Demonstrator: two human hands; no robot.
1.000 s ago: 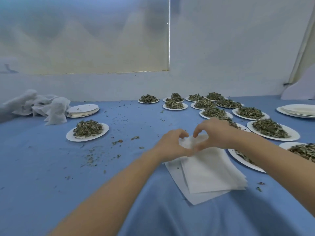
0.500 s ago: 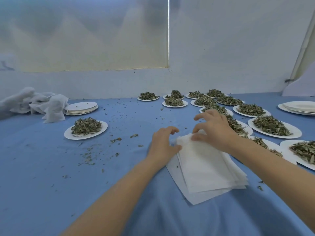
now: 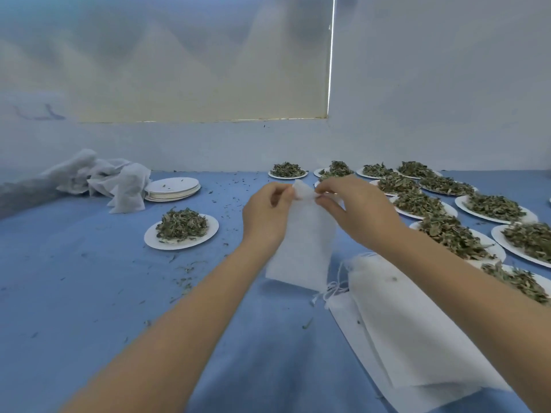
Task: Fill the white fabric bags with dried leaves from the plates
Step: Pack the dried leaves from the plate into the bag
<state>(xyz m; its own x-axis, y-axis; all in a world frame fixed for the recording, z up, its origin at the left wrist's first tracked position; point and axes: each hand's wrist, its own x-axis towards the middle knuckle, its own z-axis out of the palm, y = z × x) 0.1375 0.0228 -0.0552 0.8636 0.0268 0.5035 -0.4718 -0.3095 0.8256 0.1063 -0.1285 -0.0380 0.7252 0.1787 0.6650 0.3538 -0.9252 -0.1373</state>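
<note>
No text, label, brand, number or sign can be read on anything shown in the head view.

We've got both forearms stretched out over the worktop, bare, wrists raised. Left hand [image 3: 265,217] and right hand [image 3: 357,213] sit close together, each with thumb and fingertips in a pinching grip, knuckles facing us.

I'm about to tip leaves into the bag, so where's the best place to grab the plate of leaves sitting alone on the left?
Probably take the lone plate by its bare white rim on the near right side, coming in low with the right hand. The leaves are heaped in the middle, so the rim is free, and that side faces the bag both hands pinch.
</note>
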